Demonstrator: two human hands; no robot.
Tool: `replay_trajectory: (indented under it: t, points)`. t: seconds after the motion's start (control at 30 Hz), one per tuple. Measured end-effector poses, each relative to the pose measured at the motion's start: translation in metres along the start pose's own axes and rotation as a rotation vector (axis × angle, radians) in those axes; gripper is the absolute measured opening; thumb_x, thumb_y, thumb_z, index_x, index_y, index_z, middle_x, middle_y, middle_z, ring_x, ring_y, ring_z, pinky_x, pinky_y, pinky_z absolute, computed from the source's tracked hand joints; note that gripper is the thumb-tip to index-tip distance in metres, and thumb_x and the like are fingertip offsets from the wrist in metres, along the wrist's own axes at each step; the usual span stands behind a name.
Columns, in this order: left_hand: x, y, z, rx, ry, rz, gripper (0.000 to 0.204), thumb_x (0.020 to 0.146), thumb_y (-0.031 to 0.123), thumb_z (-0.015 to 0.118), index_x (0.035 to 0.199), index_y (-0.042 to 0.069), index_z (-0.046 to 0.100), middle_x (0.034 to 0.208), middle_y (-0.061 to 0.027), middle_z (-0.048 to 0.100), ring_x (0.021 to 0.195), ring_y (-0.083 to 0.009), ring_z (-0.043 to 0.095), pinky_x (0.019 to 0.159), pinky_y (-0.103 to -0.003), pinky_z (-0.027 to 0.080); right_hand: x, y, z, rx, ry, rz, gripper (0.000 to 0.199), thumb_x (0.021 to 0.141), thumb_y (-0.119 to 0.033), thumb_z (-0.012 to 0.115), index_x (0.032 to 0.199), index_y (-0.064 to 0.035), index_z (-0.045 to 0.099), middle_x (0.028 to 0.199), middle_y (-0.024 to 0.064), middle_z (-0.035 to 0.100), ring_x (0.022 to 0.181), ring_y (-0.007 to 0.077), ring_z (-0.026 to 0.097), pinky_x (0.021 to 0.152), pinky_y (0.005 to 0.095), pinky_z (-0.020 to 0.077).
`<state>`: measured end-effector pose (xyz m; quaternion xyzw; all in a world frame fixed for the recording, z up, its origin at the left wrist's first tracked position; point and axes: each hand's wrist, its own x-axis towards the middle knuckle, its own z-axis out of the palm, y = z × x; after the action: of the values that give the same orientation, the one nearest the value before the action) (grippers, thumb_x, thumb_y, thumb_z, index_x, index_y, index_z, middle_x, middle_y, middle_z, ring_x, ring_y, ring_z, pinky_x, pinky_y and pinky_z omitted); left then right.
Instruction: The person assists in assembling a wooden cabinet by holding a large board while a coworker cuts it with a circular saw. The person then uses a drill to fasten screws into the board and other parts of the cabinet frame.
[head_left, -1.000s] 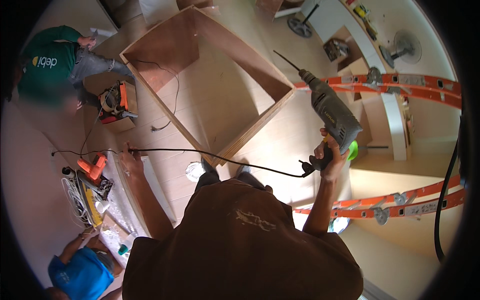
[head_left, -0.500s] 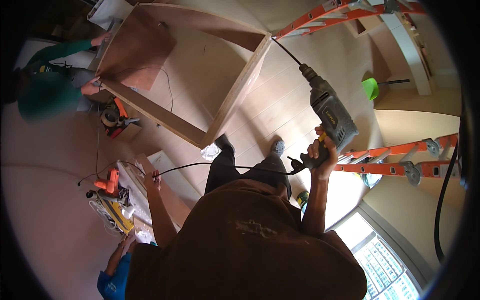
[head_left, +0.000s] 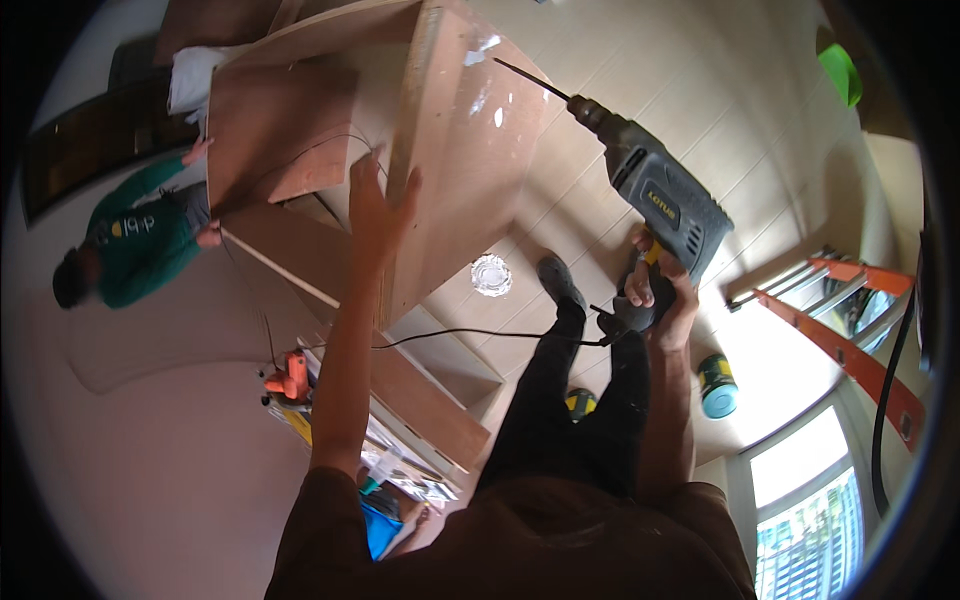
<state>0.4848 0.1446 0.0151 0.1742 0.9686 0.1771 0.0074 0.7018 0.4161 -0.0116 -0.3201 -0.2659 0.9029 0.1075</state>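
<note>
A dark grey power drill (head_left: 665,195) with a long thin bit is gripped by its handle in my right hand (head_left: 668,290), the fingers wrapped around it. Its bit points up and left, toward the outer face of a wooden box frame (head_left: 470,190). My left hand (head_left: 383,210) is raised with thumb and fingers apart, next to the frame's near edge; whether it touches the wood I cannot tell. The drill's black cord (head_left: 470,332) runs leftward from the handle and passes behind my left forearm.
A person in a green top (head_left: 150,240) is at the frame's far left side. An orange power tool (head_left: 290,378) sits lower left, near wooden boards (head_left: 430,410) and a person in blue (head_left: 380,525). At right are an orange ladder (head_left: 850,345), a can (head_left: 717,388) and a green dustpan (head_left: 842,75).
My left hand has let go of the cord and risen to the frame's edge. The frame now appears closer and its outer face shows. The drill stays in my right hand.
</note>
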Motion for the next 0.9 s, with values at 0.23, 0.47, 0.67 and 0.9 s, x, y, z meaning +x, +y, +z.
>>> replay_trajectory:
  t: [0.23, 0.47, 0.67, 0.9]
  points:
    - [0.069, -0.021, 0.06, 0.372, 0.014, -0.166, 0.063, 0.076, 0.048, 0.066, 0.113, 0.001, 0.047, 0.106, -0.0246, 0.058, 0.092, -0.0407, 0.06, 0.077, -0.047, 0.049, 0.057, 0.005, -0.047, 0.105, -0.146, 0.148, 0.042, 0.082, -0.022, 0.053, 0.107, 0.0107, 0.047, 0.102, 0.0184, 0.055, 0.043, 0.005, 0.038, 0.041, 0.0212, 0.0379]
    - [0.047, -0.072, 0.057, 0.359, 0.018, -0.264, 0.055, 0.078, 0.041, 0.068, 0.112, 0.001, 0.051, 0.09, -0.0194, 0.066, 0.083, -0.0358, 0.066, 0.07, -0.041, 0.051, 0.11, 0.027, -0.072, 0.034, -0.238, 0.396, 0.05, 0.084, -0.028, 0.054, 0.114, 0.0104, 0.045, 0.08, 0.0139, 0.056, 0.038, 0.0058, 0.038, 0.038, 0.0202, 0.0346]
    - [0.044, -0.09, 0.042, 0.257, 0.005, -0.38, 0.054, 0.079, 0.045, 0.067, 0.105, 0.001, 0.052, 0.089, -0.0212, 0.066, 0.083, -0.0379, 0.066, 0.072, -0.043, 0.05, 0.115, 0.05, -0.069, 0.066, -0.314, 0.456, 0.046, 0.081, -0.02, 0.056, 0.113, 0.0108, 0.047, 0.082, 0.0206, 0.059, 0.042, 0.009, 0.042, 0.045, 0.0242, 0.0384]
    - [0.042, -0.092, 0.039, 0.245, 0.019, -0.356, 0.057, 0.083, 0.048, 0.061, 0.111, 0.0, 0.051, 0.092, -0.0222, 0.065, 0.086, -0.0373, 0.065, 0.075, -0.043, 0.05, 0.1, 0.112, -0.055, 0.145, -0.325, 0.399, 0.045, 0.081, -0.02, 0.056, 0.114, 0.0102, 0.049, 0.087, 0.0204, 0.061, 0.042, 0.0084, 0.042, 0.044, 0.0243, 0.0378]
